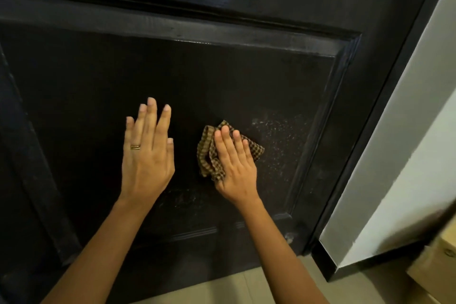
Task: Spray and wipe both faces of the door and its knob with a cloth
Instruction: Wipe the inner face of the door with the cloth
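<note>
A black panelled door (222, 76) fills the view, seen from above down to its foot. My left hand (148, 153) lies flat on the lower recessed panel with straight fingers and a gold ring. To its right, my right hand (234, 165) presses a crumpled brown checked cloth (209, 153) against the same panel with straight fingers. Fine pale spray droplets (278, 136) speckle the panel right of the cloth. The knob and the spray bottle are not in view.
The black door frame (385, 106) runs down the right side, with a white wall (419, 155) and black skirting (328, 261) beyond it. Beige floor tiles (222, 286) lie below the door. A cardboard box corner (434, 264) sits at the lower right.
</note>
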